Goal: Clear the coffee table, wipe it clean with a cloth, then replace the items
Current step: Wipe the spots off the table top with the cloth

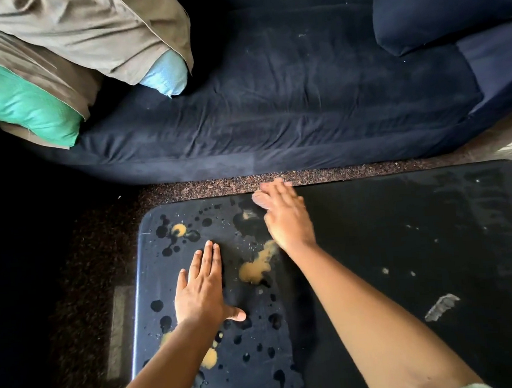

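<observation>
The black glossy coffee table (403,213) fills the lower right of the head view. A dark blue cloth (245,341) with black blotches and tan stains lies spread flat over the table's left half. My left hand (203,293) rests palm down on the cloth near its left side, fingers straight. My right hand (284,219) lies palm down at the cloth's far right corner, by the table's far edge, and is blurred by motion. Neither hand grips anything. No other items stand on the table.
A whitish smear (441,306) and small specks mark the bare right half of the table. A dark blue sofa (272,100) stands just beyond, with a navy cushion (436,5) at right and green, blue and brown pillows (21,102) at left. Speckled brown carpet (86,268) surrounds the table.
</observation>
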`<move>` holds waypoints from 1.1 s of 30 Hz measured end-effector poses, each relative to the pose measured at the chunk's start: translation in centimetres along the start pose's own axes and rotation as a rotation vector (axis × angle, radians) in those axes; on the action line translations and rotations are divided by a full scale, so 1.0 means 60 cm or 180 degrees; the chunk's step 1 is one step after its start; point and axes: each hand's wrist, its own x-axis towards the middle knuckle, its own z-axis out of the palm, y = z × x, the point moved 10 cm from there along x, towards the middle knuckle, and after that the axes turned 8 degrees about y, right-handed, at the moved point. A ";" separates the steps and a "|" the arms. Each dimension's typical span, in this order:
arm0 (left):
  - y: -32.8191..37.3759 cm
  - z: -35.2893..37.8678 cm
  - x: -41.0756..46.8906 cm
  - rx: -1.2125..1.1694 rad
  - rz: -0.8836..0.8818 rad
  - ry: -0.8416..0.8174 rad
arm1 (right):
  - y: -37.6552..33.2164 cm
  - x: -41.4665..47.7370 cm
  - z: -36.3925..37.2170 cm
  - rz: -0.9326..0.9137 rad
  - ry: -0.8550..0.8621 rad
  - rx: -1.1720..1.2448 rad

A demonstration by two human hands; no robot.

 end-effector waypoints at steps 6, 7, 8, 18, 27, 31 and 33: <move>-0.004 0.002 -0.007 -0.0073 -0.0104 0.0055 | 0.050 -0.034 -0.022 0.0583 0.0151 -0.0147; -0.004 0.002 -0.009 -0.0062 -0.0116 0.0056 | 0.017 -0.042 -0.009 0.0450 0.0141 -0.0136; -0.004 0.002 -0.010 -0.0059 -0.0125 0.0051 | -0.020 -0.050 0.008 0.0247 0.0083 -0.0081; -0.002 0.000 -0.009 -0.0107 -0.0098 0.0010 | 0.082 -0.056 -0.024 0.0646 0.0126 -0.0060; 0.001 0.001 -0.009 -0.0128 -0.0079 0.0067 | -0.107 -0.116 0.047 -0.0406 -0.0318 0.0216; -0.002 0.000 -0.009 -0.0161 -0.0090 0.0060 | 0.000 -0.111 0.002 0.0124 0.0086 0.0060; -0.002 -0.001 -0.010 -0.0177 -0.0073 0.0060 | 0.057 -0.119 -0.016 0.0646 0.0166 0.0043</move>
